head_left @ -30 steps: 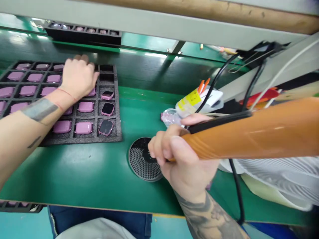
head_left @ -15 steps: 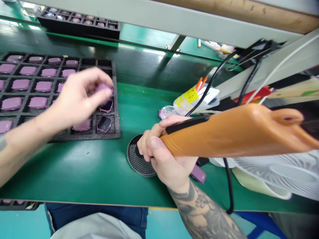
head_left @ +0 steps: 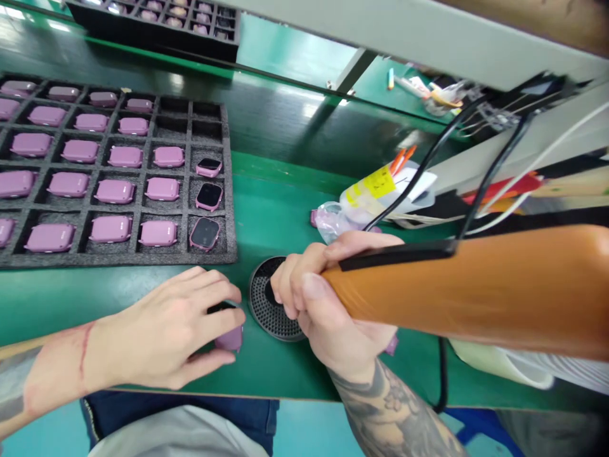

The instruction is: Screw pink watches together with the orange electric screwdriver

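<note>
My left hand (head_left: 190,327), palm down low over the green bench, has its fingers bent around a purple smartwatch case (head_left: 229,338), mostly hidden by the fingers. A foam tray (head_left: 233,222) just beyond holds rows of similar cases; its right column has dark-faced watch frames (head_left: 208,197). In my right fist (head_left: 333,298) is an orange electric screwdriver (head_left: 466,289), with a black lever along its side; its tip is hidden. A round black studded pad (head_left: 273,311) lies under that fist, partly covered by it.
A second compartment tray (head_left: 157,35) stands behind a dark ledge. Black cables (head_left: 428,152) hang at the right near a tipped white cup (head_left: 366,190) with orange-handled tools. A clear plastic bag (head_left: 330,221) lies beside the cup. A metal beam (head_left: 380,44) runs overhead.
My left hand has come down from the tray's right column to the bench in front, now holding a purple case. A dark-faced frame shows where it was. The screwdriver's rear has swung slightly lower.
</note>
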Demonstrator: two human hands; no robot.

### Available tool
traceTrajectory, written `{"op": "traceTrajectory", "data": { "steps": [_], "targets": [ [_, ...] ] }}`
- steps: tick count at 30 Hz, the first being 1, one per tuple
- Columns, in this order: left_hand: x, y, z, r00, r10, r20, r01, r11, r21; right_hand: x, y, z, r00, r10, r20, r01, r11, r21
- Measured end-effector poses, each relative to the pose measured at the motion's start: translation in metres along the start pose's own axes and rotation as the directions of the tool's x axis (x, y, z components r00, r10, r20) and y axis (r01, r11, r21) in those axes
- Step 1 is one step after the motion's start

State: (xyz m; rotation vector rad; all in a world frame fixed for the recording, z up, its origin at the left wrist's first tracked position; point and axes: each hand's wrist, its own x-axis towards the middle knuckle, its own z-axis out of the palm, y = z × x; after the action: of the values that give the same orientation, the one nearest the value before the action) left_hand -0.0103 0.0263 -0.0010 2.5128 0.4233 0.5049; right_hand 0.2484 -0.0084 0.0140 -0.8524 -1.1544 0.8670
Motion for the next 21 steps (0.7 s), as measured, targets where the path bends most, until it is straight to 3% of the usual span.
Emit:
{"op": "traceTrajectory", "data": {
  "steps": [2,4,9,14,21],
  "targets": [
    [-0.001,0.001,-0.003,0.998,0.042,0.049,-0.044,0.998,0.036,0.002,-0.011,-0.004,1.000,-0.028,0.002,0.028,0.999,0.029],
    [-0.003,0.003,0.001,0.998,0.057,0.033,-0.059,0.996,0.060,0.003,-0.026,-0.010,0.999,-0.016,0.028,0.014,0.998,0.058],
    [-0.004,0.007,0.019,0.998,0.054,-0.018,-0.053,0.997,0.060,-0.009,-0.056,-0.015,0.978,0.130,0.165,-0.141,0.989,0.052],
    [-0.004,0.007,0.023,0.998,0.047,-0.047,-0.044,0.997,0.057,-0.021,-0.052,0.001,0.961,0.121,0.250,-0.128,0.992,0.012],
    [-0.001,0.011,0.022,0.997,0.048,-0.062,-0.044,0.996,0.076,-0.026,-0.043,0.002,0.959,0.181,0.219,-0.180,0.983,-0.027]
  ]
}}
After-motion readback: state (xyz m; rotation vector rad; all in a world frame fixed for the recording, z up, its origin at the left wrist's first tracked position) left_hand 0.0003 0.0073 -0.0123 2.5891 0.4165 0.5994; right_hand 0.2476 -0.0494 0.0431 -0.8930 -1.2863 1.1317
